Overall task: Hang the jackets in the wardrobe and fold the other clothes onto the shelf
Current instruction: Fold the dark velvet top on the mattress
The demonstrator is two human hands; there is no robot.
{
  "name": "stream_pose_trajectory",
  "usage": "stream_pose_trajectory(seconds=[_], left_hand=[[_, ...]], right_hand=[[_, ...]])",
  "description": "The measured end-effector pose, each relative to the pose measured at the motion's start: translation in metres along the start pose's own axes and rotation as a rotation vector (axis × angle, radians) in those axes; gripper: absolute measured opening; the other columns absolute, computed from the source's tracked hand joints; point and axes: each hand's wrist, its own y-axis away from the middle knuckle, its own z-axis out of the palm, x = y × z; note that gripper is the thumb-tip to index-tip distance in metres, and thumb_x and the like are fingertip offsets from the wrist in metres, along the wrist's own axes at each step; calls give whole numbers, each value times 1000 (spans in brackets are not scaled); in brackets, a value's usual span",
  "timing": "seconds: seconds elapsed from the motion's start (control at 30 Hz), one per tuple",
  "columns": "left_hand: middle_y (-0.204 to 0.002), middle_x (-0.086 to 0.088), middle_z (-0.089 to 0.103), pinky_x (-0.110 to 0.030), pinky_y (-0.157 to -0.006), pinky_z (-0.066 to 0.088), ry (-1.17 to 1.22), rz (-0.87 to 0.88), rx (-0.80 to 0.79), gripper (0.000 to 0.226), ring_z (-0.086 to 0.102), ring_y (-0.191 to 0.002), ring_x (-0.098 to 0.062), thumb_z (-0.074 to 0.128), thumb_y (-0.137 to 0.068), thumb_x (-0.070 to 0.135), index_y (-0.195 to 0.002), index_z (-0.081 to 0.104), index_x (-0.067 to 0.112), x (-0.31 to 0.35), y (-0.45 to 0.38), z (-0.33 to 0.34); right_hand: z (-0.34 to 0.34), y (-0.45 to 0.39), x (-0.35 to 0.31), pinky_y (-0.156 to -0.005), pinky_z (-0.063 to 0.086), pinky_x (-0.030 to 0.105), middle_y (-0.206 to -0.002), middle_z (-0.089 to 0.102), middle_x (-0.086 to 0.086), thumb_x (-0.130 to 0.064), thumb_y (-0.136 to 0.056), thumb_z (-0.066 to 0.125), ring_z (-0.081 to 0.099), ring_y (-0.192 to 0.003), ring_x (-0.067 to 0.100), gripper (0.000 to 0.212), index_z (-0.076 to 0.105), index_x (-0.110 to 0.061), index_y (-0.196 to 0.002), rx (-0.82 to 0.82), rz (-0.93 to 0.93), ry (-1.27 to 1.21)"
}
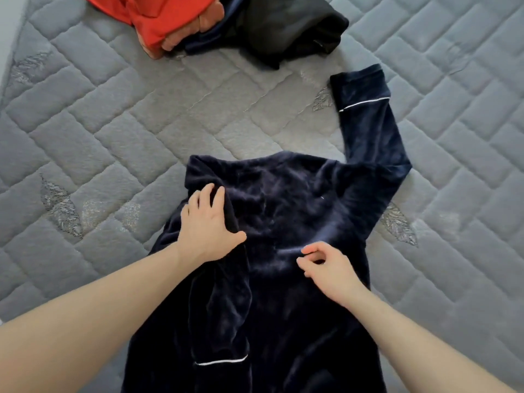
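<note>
A dark navy velvet top [283, 211] with white piping on the cuffs lies flat on the grey quilted mattress [113, 123]. Its left sleeve is folded down over the body, cuff near the bottom. Its right sleeve [365, 117] stretches up and away to the right. My left hand [208, 226] rests flat on the folded left shoulder, fingers spread, pressing the cloth. My right hand [326, 268] hovers over the middle of the top with fingers loosely curled, thumb and forefinger close together, touching or just above the fabric.
A heap of other clothes lies at the top edge of the mattress: a red-orange garment [158, 21], a dark blue one beneath it, and a black garment [289, 24]. The mattress edge runs along the far left.
</note>
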Motion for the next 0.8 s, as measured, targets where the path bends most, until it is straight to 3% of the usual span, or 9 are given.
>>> stream_pose_trajectory(seconds=[0.1,0.2,0.4,0.5,0.57,0.63,0.7,0.73,0.8], left_hand=[[-162,-3,-42,-66,-123,1,-88,-77,-319,158,-23,-152,-47,74,-58,86,-154,-36,25,12,-19,22],[-141,-10,-64,-76,-113,-8,-119,-161,-420,181,-37,-140,-58,81,-36,88,-129,-61,25,30,-34,34],[-130,-14,-70,-80,-104,-17,-92,-315,-499,194,-55,-116,-59,86,-18,83,-119,-67,20,35,-51,52],[-133,-15,-69,-80,-101,-21,-68,-339,-533,198,-53,-122,-60,90,-14,79,-121,-66,19,36,-56,58],[-134,-16,-68,-80,-99,-23,-54,-346,-556,200,-53,-122,-61,90,-11,77,-122,-65,18,37,-59,60],[-135,-17,-67,-80,-97,-25,-48,-350,-580,201,-57,-116,-60,90,-9,77,-124,-64,18,36,-61,61],[-135,-18,-67,-80,-96,-26,-34,-349,-592,202,-61,-112,-59,90,-8,76,-125,-63,17,36,-61,62],[-136,-18,-66,-80,-96,-26,-27,-350,-597,202,-62,-110,-59,90,-7,76,-126,-63,17,36,-61,62],[-136,-18,-66,-80,-96,-26,-24,-350,-598,203,-62,-110,-58,90,-7,76,-126,-63,17,36,-62,62]], right_hand=[[-61,-45,-19,-89,51,31,-110,70,-14,-32,-84,77,67,-93,4,30,62,-33,-109,368,-74,-107],[-114,-84,-32,-106,44,37,-137,57,0,-35,-84,77,54,-126,20,58,53,-21,-135,606,-66,-68],[-166,-149,-45,-115,35,38,-159,40,6,-48,-82,78,42,-145,28,98,28,-15,-159,700,104,-182],[-174,-176,-50,-115,41,41,-163,36,7,-53,-78,83,47,-142,33,120,8,-15,-164,663,224,-356],[-179,-191,-51,-110,48,47,-156,43,8,-56,-72,86,57,-130,33,129,5,-16,-164,608,293,-479],[-186,-200,-58,-85,60,38,-131,58,5,-55,-69,89,68,-97,24,113,30,-11,-156,571,332,-546],[-196,-205,-68,-44,43,22,-90,63,0,-47,-73,90,53,-51,11,60,63,-15,-117,511,284,-570],[-198,-207,-75,-36,31,18,-73,60,-3,-43,-75,89,42,-38,8,39,67,-20,-97,461,252,-562],[-198,-204,-91,-35,24,14,-56,58,-10,-44,-79,85,36,-32,5,26,69,-24,-82,384,142,-543]])
